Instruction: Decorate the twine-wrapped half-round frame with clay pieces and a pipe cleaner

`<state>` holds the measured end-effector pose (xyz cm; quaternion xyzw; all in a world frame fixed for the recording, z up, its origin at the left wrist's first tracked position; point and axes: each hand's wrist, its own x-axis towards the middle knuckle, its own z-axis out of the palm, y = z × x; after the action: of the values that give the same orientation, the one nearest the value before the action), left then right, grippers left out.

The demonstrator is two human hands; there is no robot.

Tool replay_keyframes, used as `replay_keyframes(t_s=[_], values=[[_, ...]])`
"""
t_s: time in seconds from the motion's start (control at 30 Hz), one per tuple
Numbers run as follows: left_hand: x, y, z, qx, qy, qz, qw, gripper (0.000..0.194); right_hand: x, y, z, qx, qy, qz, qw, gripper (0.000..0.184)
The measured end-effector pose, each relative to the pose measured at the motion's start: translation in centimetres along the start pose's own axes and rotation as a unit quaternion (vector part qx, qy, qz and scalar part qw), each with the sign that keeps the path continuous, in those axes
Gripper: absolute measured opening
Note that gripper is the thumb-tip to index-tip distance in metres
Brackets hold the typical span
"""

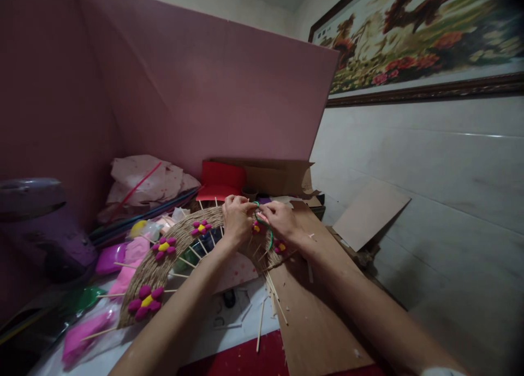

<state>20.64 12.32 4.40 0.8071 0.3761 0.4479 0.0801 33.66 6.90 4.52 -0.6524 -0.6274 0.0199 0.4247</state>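
Observation:
Both my hands meet over the top right of an arch woven from brown twine on thin wooden sticks (182, 228). My left hand (238, 216) pinches one end of a thin green strand (271, 235). Close beside it, my right hand (279, 219) has its fingers closed near the same strand, which curls down over the arch. Magenta clay flowers with yellow centres decorate the twine; one flower (146, 302) sits at the lower left, another flower (164, 248) above it, and a further flower (280, 247) lies under my right hand. My fingertips are small and partly hidden.
Loose wooden sticks (260, 324) lie beside a brown board (315, 321). Bags of pink clay (88, 332) and a green bag (84, 298) sit at the left. Behind are red sheets (221, 179), cardboard (270, 179) and crumpled pale fabric (147, 179). A purple container (45, 228) stands far left.

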Motion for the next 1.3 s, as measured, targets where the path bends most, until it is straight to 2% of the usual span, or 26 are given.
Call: replay_keyframes(t_s=[0.07, 0.2, 0.4, 0.53, 0.63, 0.83, 0.93, 1.07, 1.17, 1.3], values=[[-0.1, 0.0, -0.1, 0.009, 0.001, 0.0, 1.0, 0.016, 1.4, 0.0, 0.5, 0.04, -0.007, 0.025, 0.999, 0.04], [-0.2, -0.1, -0.2, 0.016, 0.015, -0.002, 1.0, 0.016, 3.1, 0.4, 1.2, 0.122, -0.016, 0.049, 0.991, 0.033], [0.3, -0.4, -0.5, -0.007, 0.046, -0.024, 0.999, 0.014, 3.1, 0.8, 1.4, 0.184, 0.003, 0.058, 0.981, 0.028], [0.7, -0.5, -0.7, -0.035, 0.049, -0.023, 0.998, 0.028, 3.0, 0.4, 1.3, 0.182, -0.004, 0.041, 0.982, 0.024], [0.6, -0.4, -0.7, -0.024, 0.037, -0.003, 0.999, 0.023, 3.1, 0.0, 1.5, 0.162, -0.013, 0.025, 0.986, 0.02], [0.5, -0.5, -0.7, 0.003, 0.057, -0.011, 0.998, 0.015, 2.6, -0.5, 1.1, 0.084, -0.001, 0.002, 0.997, 0.016], [0.6, -0.7, -1.0, 0.0, 0.055, -0.021, 0.998, 0.015, 1.2, -0.4, 0.2, 0.029, 0.004, -0.017, 0.999, 0.016], [0.3, -0.7, -1.5, 0.017, 0.05, -0.011, 0.999, 0.018, -1.1, 0.0, -0.7, -0.037, -0.029, -0.064, 0.997, 0.021], [-0.4, -0.8, -2.0, 0.051, 0.045, 0.001, 0.998, 0.018, -2.4, 0.4, -0.8, -0.075, -0.037, -0.089, 0.992, 0.028], [-1.5, -1.2, -2.5, 0.104, 0.029, 0.026, 0.994, 0.018, -2.9, 0.9, -0.4, -0.147, -0.033, -0.12, 0.981, 0.024]])
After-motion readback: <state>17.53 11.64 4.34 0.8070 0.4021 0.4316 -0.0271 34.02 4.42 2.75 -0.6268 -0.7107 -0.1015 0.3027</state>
